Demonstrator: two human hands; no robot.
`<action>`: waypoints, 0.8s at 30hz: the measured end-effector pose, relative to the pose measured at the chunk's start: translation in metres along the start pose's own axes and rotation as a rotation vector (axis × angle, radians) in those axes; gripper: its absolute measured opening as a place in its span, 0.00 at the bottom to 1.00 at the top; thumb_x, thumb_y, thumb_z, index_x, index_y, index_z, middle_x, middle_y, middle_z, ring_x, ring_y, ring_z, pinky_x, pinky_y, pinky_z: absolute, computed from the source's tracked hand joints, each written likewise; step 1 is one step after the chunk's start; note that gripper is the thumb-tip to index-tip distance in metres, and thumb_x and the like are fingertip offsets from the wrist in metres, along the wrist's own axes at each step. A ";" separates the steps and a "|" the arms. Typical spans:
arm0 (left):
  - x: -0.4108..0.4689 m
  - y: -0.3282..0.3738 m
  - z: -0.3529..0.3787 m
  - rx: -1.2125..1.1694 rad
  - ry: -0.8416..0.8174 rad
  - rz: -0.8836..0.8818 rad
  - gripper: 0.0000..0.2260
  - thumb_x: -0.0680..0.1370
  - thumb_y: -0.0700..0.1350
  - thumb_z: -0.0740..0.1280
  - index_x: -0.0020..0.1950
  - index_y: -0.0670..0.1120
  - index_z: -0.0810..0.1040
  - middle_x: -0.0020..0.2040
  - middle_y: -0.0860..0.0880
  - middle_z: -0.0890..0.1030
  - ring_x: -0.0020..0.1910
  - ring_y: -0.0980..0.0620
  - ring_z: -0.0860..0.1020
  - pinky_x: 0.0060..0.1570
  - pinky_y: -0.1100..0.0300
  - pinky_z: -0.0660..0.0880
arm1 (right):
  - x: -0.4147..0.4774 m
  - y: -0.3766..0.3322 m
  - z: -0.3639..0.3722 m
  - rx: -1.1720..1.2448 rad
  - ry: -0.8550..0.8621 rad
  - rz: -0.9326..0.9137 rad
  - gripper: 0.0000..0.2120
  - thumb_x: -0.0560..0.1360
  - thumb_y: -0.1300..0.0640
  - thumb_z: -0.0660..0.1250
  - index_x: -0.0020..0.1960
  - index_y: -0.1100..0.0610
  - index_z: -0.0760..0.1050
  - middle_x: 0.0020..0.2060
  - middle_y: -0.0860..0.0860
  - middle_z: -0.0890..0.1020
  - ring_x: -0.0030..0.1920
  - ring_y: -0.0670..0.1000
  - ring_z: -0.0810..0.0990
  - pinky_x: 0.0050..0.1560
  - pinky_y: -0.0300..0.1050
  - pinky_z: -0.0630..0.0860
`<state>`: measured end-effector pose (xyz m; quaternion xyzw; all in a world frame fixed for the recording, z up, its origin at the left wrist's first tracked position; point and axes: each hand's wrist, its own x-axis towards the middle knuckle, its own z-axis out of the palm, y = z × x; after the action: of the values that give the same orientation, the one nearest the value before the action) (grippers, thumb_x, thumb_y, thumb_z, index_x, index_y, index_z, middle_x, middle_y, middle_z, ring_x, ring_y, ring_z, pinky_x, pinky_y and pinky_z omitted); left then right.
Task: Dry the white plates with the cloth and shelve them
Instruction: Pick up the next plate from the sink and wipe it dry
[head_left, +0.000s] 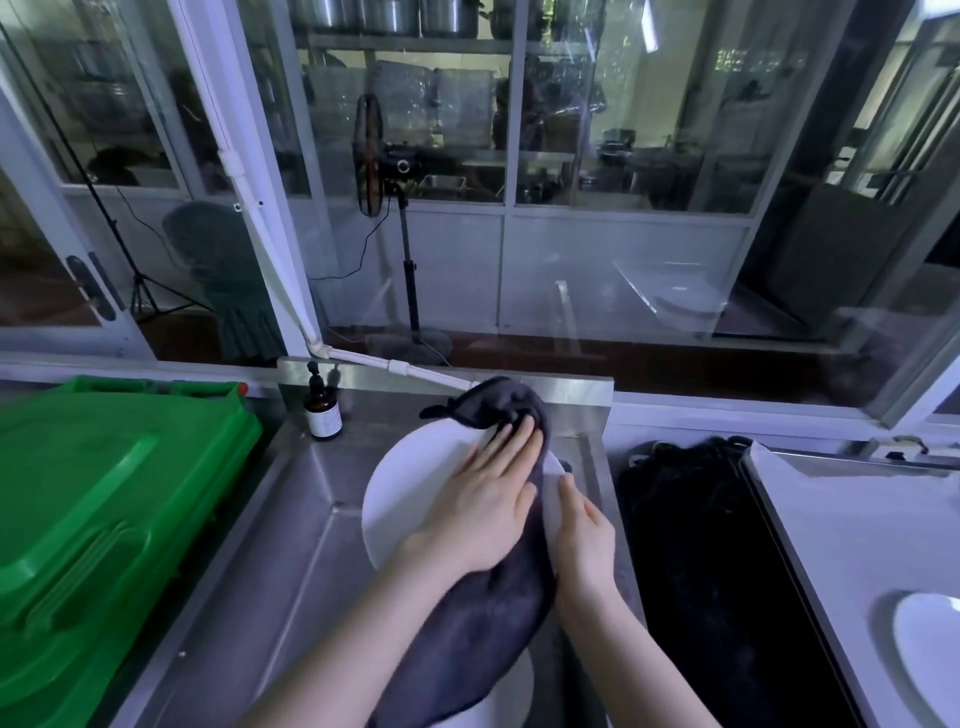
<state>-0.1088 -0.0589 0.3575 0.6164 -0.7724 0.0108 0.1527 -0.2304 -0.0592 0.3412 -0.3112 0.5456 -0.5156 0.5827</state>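
The white plate (410, 493) you are drying is held tilted above the steel sink (291, 545), over its right half, with its face turned toward you. Left of the sink, touching its edge, stands the green bin (93, 519) with its lid down. To the right of the sink is a black tub (717, 571), and past that a white worktop (857, 519), well apart from the sink, with a second white plate (930, 654) lying flat on it.

The dark grey cloth (493, 608) is bunched at the plate's far rim above the back of the sink, runs under your palm and hangs down between your forearms. A white dish (511, 686) shows in the sink's near end, mostly hidden by the cloth, so you cannot tell what it is.

Your left hand (483, 504) lies flat on the plate's face, its fingers (519, 434) straight and spread and pressing the cloth against it. Your right hand (584, 535) grips the plate's right rim on the side toward the tub, with the thumb laid along the rim and the fingers curled behind. A small brown pump bottle (323, 410) stands upright at the sink's back left corner.
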 end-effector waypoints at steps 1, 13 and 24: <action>0.004 -0.009 -0.004 0.013 -0.004 -0.052 0.26 0.85 0.49 0.49 0.80 0.49 0.41 0.76 0.57 0.33 0.79 0.54 0.40 0.74 0.59 0.34 | 0.000 -0.001 0.000 0.004 0.023 0.000 0.19 0.81 0.49 0.65 0.54 0.67 0.74 0.49 0.56 0.79 0.47 0.45 0.80 0.33 0.40 0.77; -0.056 -0.004 -0.015 0.102 -0.026 -0.262 0.29 0.80 0.55 0.40 0.80 0.47 0.43 0.80 0.52 0.39 0.78 0.51 0.35 0.73 0.50 0.32 | 0.016 -0.029 -0.003 0.022 0.082 -0.113 0.23 0.79 0.45 0.66 0.35 0.62 0.69 0.32 0.54 0.68 0.35 0.51 0.66 0.38 0.46 0.62; 0.005 -0.039 -0.012 0.171 -0.014 -0.227 0.27 0.84 0.55 0.48 0.81 0.50 0.44 0.81 0.54 0.42 0.80 0.53 0.42 0.75 0.44 0.37 | 0.010 -0.005 0.004 -0.055 -0.020 -0.098 0.22 0.80 0.48 0.66 0.35 0.65 0.75 0.32 0.54 0.74 0.35 0.49 0.70 0.34 0.39 0.68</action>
<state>-0.0696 -0.0705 0.3636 0.7109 -0.6948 0.0552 0.0945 -0.2292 -0.0711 0.3432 -0.3582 0.5380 -0.5253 0.5535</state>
